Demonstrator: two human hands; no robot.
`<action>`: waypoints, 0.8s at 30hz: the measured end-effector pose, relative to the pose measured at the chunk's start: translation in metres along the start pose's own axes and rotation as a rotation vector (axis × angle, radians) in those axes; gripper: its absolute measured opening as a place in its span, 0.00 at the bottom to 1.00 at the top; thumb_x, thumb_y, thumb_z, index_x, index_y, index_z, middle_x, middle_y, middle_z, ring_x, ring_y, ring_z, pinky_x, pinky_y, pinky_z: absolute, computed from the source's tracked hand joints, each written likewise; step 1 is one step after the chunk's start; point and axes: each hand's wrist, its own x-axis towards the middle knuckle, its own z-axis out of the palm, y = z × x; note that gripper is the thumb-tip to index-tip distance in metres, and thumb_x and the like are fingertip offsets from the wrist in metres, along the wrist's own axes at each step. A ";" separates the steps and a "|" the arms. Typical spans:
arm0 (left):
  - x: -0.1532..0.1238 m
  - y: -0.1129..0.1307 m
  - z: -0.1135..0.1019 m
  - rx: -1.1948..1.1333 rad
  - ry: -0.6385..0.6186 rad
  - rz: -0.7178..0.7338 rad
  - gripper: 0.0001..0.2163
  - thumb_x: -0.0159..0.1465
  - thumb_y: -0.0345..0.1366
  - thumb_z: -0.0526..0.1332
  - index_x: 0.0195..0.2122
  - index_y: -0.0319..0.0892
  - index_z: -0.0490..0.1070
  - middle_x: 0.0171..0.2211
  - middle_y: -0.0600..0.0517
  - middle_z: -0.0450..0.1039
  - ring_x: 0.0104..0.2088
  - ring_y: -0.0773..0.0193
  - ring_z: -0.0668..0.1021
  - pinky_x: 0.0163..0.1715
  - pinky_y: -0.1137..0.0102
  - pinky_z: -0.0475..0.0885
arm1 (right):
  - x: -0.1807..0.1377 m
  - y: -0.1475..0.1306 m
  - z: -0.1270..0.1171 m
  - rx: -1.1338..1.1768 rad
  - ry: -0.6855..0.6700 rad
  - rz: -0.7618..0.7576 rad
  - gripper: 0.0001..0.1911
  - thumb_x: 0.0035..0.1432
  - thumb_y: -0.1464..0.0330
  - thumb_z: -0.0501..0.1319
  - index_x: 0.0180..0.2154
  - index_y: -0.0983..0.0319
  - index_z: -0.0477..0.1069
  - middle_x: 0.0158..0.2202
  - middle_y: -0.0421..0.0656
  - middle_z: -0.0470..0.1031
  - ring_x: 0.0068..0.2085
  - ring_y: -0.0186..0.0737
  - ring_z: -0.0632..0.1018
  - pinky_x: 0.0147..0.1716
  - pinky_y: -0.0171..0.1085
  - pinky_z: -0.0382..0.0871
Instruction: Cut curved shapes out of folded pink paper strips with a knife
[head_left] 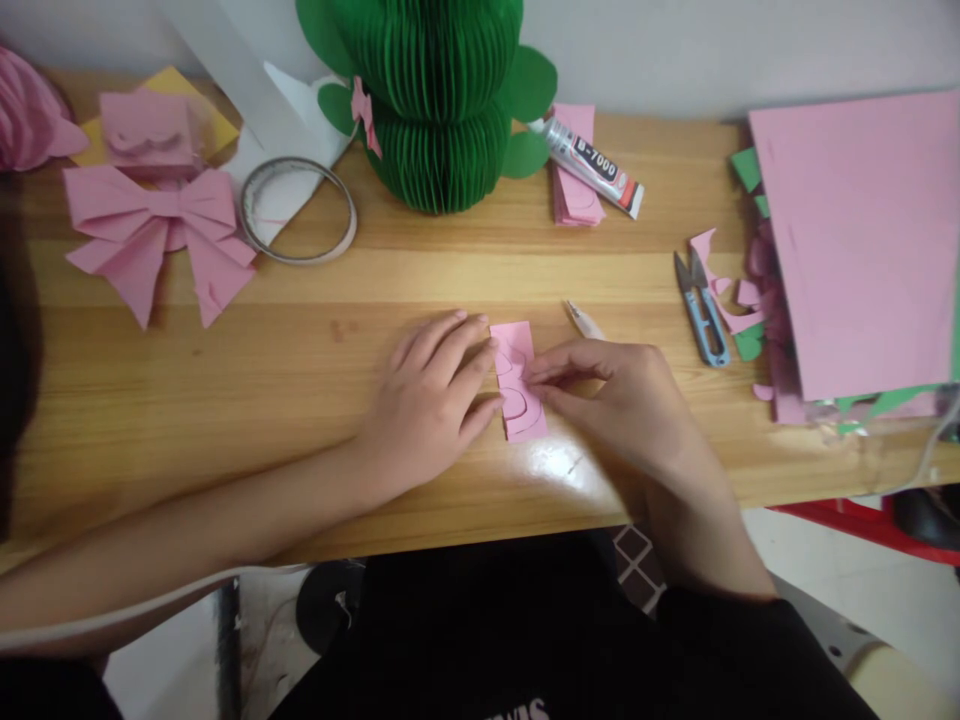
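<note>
A small pink paper strip (517, 400) with curved pen outlines drawn on it lies on the wooden table in front of me. My left hand (439, 385) rests flat beside it, fingers stretched out, with fingertips and thumb on its left edge. At the strip's right edge, thumb and fingers of my right hand (607, 390) are pinched together on the paper. A pen (583, 320) shows its tip just beyond my right knuckles; the rest is hidden behind the hand, so I cannot tell whether it is held or lying there.
Blue-handled thread snips (703, 312) lie right, near paper scraps (742, 318) and a pink sheet (862, 250). At the back are a glue tube (592, 165) on pink strips (577, 205) and a green honeycomb paper ornament (442, 150). Left: tape roll (346, 235), pink paper bow (161, 225).
</note>
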 end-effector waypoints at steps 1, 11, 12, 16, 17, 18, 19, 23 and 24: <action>0.000 0.000 0.000 0.007 0.001 0.002 0.17 0.69 0.37 0.60 0.54 0.32 0.72 0.58 0.35 0.70 0.60 0.41 0.70 0.58 0.47 0.68 | -0.001 -0.001 -0.001 -0.030 -0.009 -0.017 0.06 0.53 0.76 0.65 0.32 0.60 0.80 0.32 0.40 0.83 0.32 0.37 0.82 0.35 0.36 0.77; 0.000 0.000 -0.001 0.022 -0.014 0.007 0.16 0.70 0.38 0.57 0.53 0.34 0.72 0.59 0.36 0.69 0.61 0.42 0.70 0.59 0.47 0.68 | -0.008 -0.007 -0.001 -0.394 -0.097 -0.252 0.08 0.57 0.75 0.65 0.39 0.59 0.77 0.38 0.41 0.82 0.39 0.42 0.81 0.39 0.38 0.73; 0.000 0.000 -0.001 0.020 -0.013 0.003 0.15 0.70 0.38 0.57 0.53 0.35 0.72 0.59 0.36 0.69 0.61 0.43 0.70 0.59 0.48 0.68 | -0.008 -0.007 0.000 -0.409 -0.096 -0.261 0.07 0.58 0.75 0.64 0.39 0.60 0.76 0.39 0.42 0.82 0.39 0.42 0.80 0.39 0.38 0.72; 0.000 0.000 0.000 0.013 -0.005 0.006 0.15 0.69 0.37 0.58 0.53 0.33 0.72 0.58 0.35 0.70 0.60 0.42 0.70 0.59 0.47 0.68 | -0.008 -0.007 0.003 -0.443 -0.090 -0.293 0.05 0.59 0.75 0.64 0.38 0.62 0.76 0.38 0.45 0.82 0.39 0.43 0.80 0.38 0.38 0.71; 0.000 -0.001 0.000 0.013 -0.006 0.007 0.16 0.69 0.37 0.58 0.53 0.33 0.72 0.58 0.35 0.70 0.60 0.42 0.70 0.59 0.47 0.68 | -0.008 -0.007 0.003 -0.445 -0.087 -0.293 0.05 0.59 0.74 0.64 0.38 0.62 0.76 0.38 0.45 0.82 0.39 0.43 0.80 0.37 0.38 0.71; 0.000 -0.001 0.000 0.013 -0.004 0.007 0.16 0.69 0.38 0.58 0.53 0.34 0.72 0.59 0.36 0.70 0.60 0.42 0.70 0.59 0.47 0.68 | -0.008 -0.007 0.003 -0.443 -0.085 -0.289 0.04 0.59 0.74 0.64 0.38 0.62 0.76 0.38 0.44 0.82 0.38 0.43 0.80 0.37 0.38 0.70; 0.000 -0.001 0.000 0.011 -0.002 0.005 0.16 0.68 0.38 0.58 0.53 0.34 0.72 0.59 0.36 0.70 0.60 0.42 0.70 0.59 0.47 0.68 | -0.008 -0.007 0.002 -0.440 -0.083 -0.285 0.04 0.59 0.73 0.64 0.38 0.62 0.76 0.38 0.44 0.82 0.38 0.43 0.80 0.37 0.38 0.70; -0.001 0.000 -0.001 -0.019 0.002 0.006 0.18 0.66 0.37 0.59 0.53 0.31 0.72 0.59 0.34 0.69 0.60 0.39 0.70 0.59 0.46 0.68 | -0.009 -0.008 0.002 -0.430 -0.086 -0.270 0.05 0.59 0.73 0.65 0.39 0.61 0.76 0.38 0.44 0.82 0.38 0.42 0.80 0.36 0.37 0.70; -0.001 0.000 -0.002 -0.028 0.000 0.005 0.18 0.65 0.37 0.59 0.53 0.30 0.72 0.59 0.33 0.69 0.60 0.39 0.70 0.59 0.45 0.67 | -0.009 -0.007 0.002 -0.431 -0.087 -0.270 0.05 0.58 0.74 0.65 0.39 0.62 0.76 0.38 0.44 0.82 0.38 0.42 0.80 0.37 0.38 0.70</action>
